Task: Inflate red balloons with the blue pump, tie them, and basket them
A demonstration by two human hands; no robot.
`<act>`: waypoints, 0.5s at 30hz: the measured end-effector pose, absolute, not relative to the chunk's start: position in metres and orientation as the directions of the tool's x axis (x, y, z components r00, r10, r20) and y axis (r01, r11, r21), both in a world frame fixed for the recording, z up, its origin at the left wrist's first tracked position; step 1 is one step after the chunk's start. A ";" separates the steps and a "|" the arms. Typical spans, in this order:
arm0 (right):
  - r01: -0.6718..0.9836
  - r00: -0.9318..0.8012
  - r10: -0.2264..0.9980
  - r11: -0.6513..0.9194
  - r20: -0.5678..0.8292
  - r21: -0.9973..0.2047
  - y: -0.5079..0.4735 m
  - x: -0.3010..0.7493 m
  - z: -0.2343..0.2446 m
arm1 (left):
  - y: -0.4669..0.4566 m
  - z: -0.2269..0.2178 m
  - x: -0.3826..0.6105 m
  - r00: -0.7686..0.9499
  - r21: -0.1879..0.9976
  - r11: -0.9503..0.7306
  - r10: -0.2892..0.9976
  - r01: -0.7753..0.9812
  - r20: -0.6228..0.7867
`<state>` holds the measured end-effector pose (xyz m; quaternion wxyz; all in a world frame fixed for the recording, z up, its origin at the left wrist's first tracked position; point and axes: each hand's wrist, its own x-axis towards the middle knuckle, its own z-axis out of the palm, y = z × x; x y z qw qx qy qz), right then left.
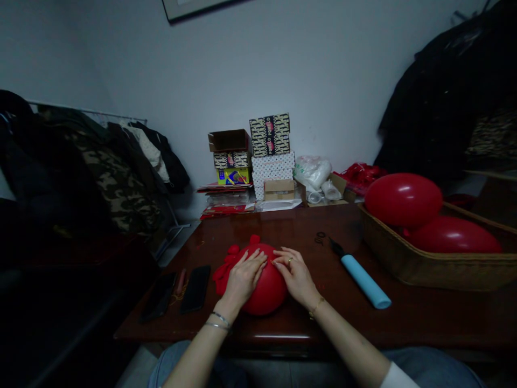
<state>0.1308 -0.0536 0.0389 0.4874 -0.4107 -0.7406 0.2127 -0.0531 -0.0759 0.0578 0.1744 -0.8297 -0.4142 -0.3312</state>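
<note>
An inflated red balloon point(266, 291) rests on the dark wooden table in front of me. My left hand point(244, 275) lies over its upper left side, fingers together and tips near the top. At the upper right, my right hand point(295, 272) has thumb and index finger pinched at the balloon, its other fingers stretched out. The balloon's neck is hidden or too small to make out between the fingertips. Several limp red pieces point(222, 276), which look like uninflated balloons, lie behind my left hand.
On the right are a light-blue balloon pump point(365, 281), black-handled scissors point(320, 237) and a wicker basket point(436, 264) with two inflated red balloons point(404, 199). Two dark phones point(196, 289) lie left. Boxes point(272, 170) and plastic bags point(314, 172) line the table's back.
</note>
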 end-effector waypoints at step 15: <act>0.355 -0.224 0.794 0.606 0.564 -0.712 -0.056 0.124 0.049 | -0.074 0.053 -0.057 0.466 -0.041 -0.616 0.549 0.787 0.694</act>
